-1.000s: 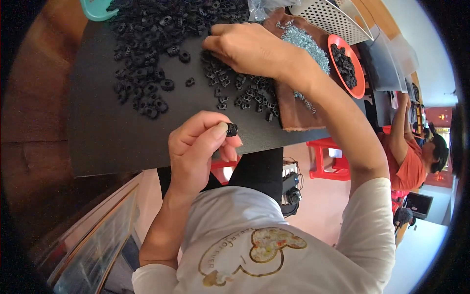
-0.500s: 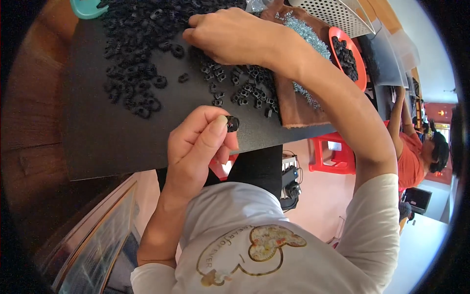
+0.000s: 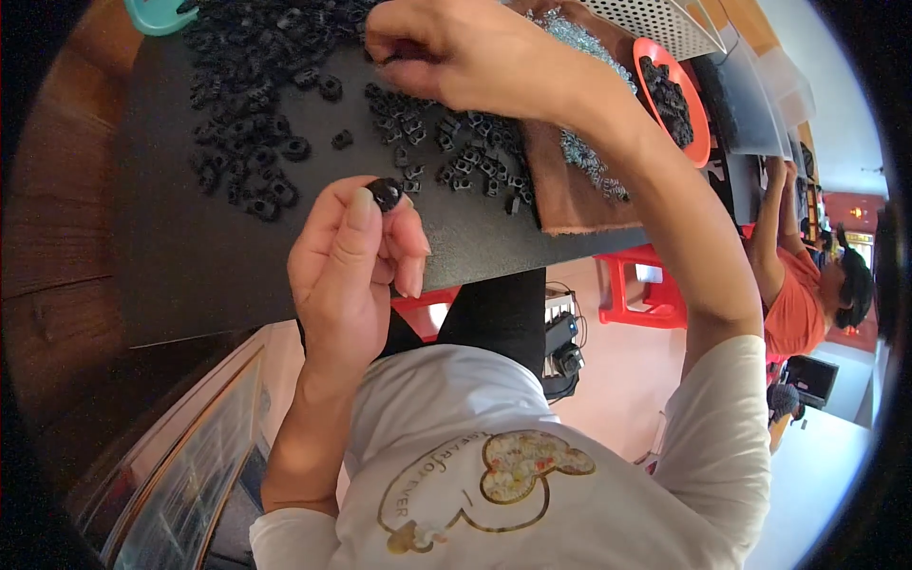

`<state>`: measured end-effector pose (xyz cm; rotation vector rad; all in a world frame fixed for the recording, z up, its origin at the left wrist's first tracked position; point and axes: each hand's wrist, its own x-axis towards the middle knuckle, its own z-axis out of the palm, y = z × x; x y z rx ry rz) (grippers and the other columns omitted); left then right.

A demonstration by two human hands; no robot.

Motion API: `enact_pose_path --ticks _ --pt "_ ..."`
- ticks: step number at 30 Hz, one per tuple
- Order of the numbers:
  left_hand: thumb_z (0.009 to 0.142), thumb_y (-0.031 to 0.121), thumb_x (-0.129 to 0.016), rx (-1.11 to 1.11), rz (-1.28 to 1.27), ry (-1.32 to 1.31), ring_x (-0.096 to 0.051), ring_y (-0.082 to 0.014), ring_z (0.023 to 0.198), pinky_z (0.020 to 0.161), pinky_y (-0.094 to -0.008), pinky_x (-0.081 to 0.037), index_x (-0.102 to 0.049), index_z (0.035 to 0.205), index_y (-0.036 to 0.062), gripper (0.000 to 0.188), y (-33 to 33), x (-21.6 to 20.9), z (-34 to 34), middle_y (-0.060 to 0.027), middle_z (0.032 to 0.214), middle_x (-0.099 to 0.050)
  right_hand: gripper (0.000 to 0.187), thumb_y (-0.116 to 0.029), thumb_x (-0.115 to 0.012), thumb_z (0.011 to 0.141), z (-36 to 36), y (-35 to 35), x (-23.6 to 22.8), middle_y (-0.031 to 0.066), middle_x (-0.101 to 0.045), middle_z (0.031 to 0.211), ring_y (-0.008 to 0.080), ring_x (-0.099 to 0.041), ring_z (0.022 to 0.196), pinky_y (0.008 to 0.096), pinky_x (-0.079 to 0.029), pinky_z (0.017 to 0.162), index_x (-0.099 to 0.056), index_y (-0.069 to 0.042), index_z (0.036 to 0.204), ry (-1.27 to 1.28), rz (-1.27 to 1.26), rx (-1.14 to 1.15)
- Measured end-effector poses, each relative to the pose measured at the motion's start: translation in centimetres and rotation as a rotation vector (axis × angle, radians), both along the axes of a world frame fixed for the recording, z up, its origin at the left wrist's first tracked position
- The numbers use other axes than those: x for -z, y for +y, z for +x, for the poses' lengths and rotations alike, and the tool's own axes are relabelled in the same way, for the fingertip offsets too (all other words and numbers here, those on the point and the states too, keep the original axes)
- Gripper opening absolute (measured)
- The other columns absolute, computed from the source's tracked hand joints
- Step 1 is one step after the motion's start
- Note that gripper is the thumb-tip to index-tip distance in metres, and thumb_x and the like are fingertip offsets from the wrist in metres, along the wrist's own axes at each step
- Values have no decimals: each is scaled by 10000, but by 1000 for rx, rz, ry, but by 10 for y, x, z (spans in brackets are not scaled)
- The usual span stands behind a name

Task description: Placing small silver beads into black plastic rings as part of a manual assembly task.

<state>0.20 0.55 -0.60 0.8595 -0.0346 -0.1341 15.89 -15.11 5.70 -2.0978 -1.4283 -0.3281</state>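
My left hand (image 3: 347, 252) is above the table's near edge, with a small round black plastic part (image 3: 386, 194) pinched between thumb and forefinger. Over the far middle of the table, my right hand (image 3: 423, 47) has its fingers curled together. Something dark shows between them, but its kind is not clear. To the left lies a heap of ring-like black parts (image 3: 252, 114), with a single black piece (image 3: 342, 140) apart from it. Several small blocky black parts (image 3: 480, 161) are spread below and right of my right hand.
Small shiny pale pieces (image 3: 584, 157) lie on a brown cloth (image 3: 570, 214). Beyond are an orange-red plate (image 3: 701, 147) of black parts and a white perforated basket (image 3: 655, 24). A teal container (image 3: 157, 17) sits far left, a red stool (image 3: 646, 304) below; another person (image 3: 798, 299) is at right.
My left hand has moved up and left with the black part, which now shows a rounder face. My right hand has shifted slightly, and its finger gap is now turned into view.
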Motion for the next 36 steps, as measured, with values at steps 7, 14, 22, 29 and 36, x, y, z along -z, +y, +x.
enact_pose_path --ticks 7,14,22,29,36 --pt "1013 290 -473 -46 23 45 -479 -99 514 489 -217 -392 -546 1013 9 290 -1 -2 1 -86 718 -589 76 -56 -634 787 -86 -14 -9 -9 -584 638 48 -519 578 234 -434 520 -638 -1 840 869 248 229" --pt "1012 281 -475 -19 59 18 -472 -91 513 486 -208 -387 -554 1024 7 285 -4 1 3 -81 725 -591 92 -83 -647 854 -102 -20 -5 9 -632 699 59 -567 587 218 -466 529 -648 6 873 1037 347 239" --pt "1015 243 -471 13 87 -31 -462 -69 525 488 -197 -384 -564 1050 1 261 -4 1 2 -68 742 -596 92 -43 -668 837 -103 -21 -6 39 -649 710 77 -586 579 223 -454 504 -592 7 834 1126 375 222" --pt "1013 237 -477 55 99 -55 -460 -65 519 470 -196 -380 -570 1051 -2 259 -4 0 4 -58 732 -597 77 -29 -669 832 -101 -25 -1 34 -645 698 67 -582 572 211 -440 493 -599 3 842 1130 408 173" --pt "1001 230 -499 66 166 -47 -453 -67 501 418 -193 -348 -571 1069 -8 258 -2 4 3 -61 752 -603 42 9 -649 829 -105 -28 2 13 -623 680 52 -563 566 201 -428 494 -610 -3 816 1107 427 150"
